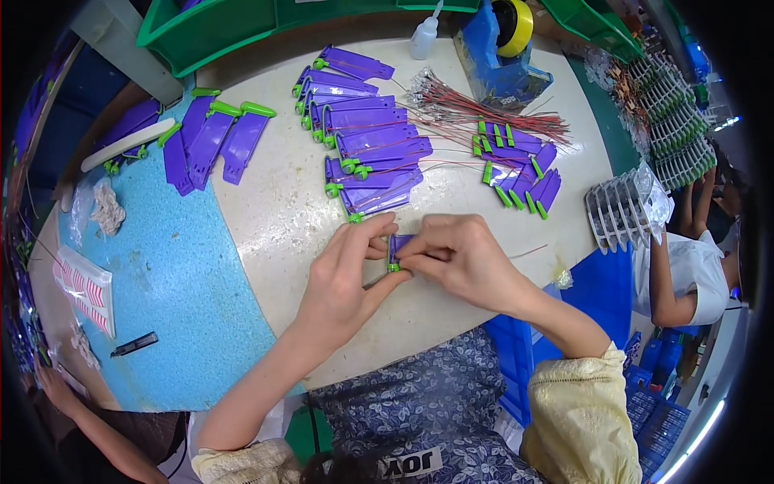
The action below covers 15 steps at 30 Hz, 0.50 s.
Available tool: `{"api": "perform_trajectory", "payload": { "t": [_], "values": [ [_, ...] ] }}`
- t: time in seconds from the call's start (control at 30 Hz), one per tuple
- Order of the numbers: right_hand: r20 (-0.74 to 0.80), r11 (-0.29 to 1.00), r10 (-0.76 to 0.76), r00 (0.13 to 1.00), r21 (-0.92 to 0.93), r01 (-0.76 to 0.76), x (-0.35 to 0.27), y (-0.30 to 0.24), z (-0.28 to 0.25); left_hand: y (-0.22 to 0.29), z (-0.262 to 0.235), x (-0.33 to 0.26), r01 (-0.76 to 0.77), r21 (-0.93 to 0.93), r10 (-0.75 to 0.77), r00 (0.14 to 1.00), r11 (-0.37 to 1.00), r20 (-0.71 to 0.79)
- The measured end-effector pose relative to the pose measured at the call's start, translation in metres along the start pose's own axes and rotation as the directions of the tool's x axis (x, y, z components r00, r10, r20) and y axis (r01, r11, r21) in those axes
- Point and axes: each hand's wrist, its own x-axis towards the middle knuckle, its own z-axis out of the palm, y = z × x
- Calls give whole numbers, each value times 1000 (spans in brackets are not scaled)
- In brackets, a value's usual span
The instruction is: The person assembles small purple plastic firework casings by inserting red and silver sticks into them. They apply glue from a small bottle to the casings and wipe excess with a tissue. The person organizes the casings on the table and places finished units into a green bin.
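Close to the table's near edge, a small purple plastic piece with a green end [394, 264] is held between both hands. My left hand [343, 270] grips it from the left, thumb at the green end and fingers curled over the top. From the right, my right hand [463, 254] pinches at its purple part; whether a wire is also in those fingertips is hidden. Just beyond lies a row of purple pieces with green ends [371, 117], with thin wires across several. Smaller purple pieces with green tips [520, 173] lie to the right, below a bundle of red wires [492, 109].
Other purple-green pieces [214, 141] lie at the left, beside a blue mat [201, 298] with a black pen [135, 344]. A tape dispenser [492, 68], white bottle [424, 39] and green bin [210, 36] stand behind. Metal-looking parts [625, 210] are stacked right; other people sit both sides.
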Motion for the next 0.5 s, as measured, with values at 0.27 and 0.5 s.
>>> {"api": "perform_trajectory", "payload": {
  "t": [0.27, 0.5],
  "values": [
    [-57, 994, -105, 993, -42, 103, -6, 8, -1, 3, 3, 5, -86, 153, 79, 996, 985, 48],
    [-280, 971, 213, 936, -42, -234, 0, 13, -11, 11, 5, 7, -185, 371, 175, 983, 910, 61]
  ]
}}
